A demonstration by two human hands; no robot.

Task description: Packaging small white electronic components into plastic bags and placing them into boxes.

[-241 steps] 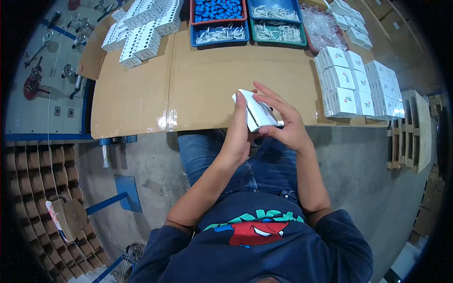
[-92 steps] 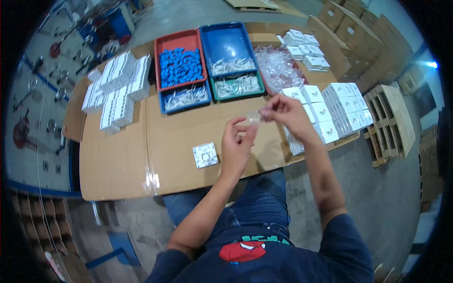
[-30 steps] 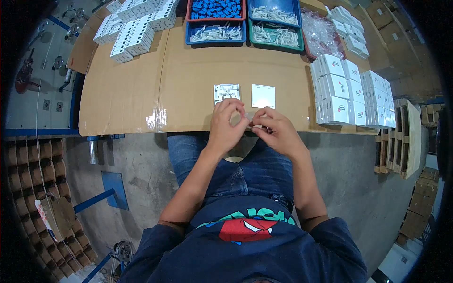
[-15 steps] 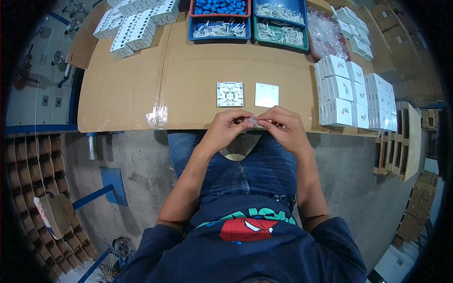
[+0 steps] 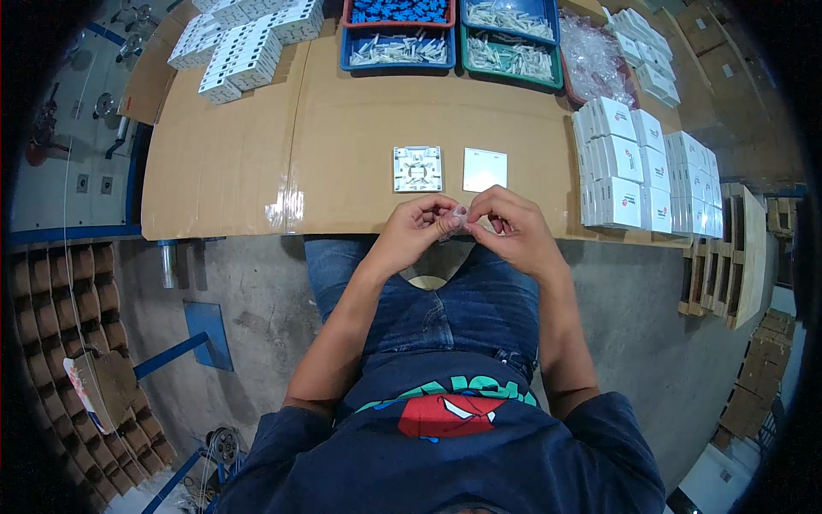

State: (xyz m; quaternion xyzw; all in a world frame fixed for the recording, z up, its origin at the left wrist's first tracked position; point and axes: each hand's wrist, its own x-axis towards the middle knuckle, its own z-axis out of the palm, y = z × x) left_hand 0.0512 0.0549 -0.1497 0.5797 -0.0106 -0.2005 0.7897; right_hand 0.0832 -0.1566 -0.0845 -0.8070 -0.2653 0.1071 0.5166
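My left hand [image 5: 413,231] pinches a small crumpled clear plastic bag [image 5: 457,220] at the near edge of the table, over my lap. From the other side my right hand [image 5: 517,230] grips the same bag between curled fingertips, so both hands nearly meet. What the bag contains, if anything, is too small to tell. Just beyond my hands lies a square white plastic base [image 5: 418,170], its moulded inside facing up. Beside it on the right is a flat, plain white square cover [image 5: 485,170], apart from the base.
Cardboard [image 5: 214,163] covers the table. Along the back stand a red bin of blue parts [image 5: 401,12], bins of small white pieces [image 5: 399,50] and a heap of clear bags [image 5: 592,60]. White box stacks rise at far left [image 5: 244,64] and right [image 5: 618,163].
My right hand's fingers have shifted slightly and curled at the bag. The bag now shows less between the hands. Base and cover stay where they were.
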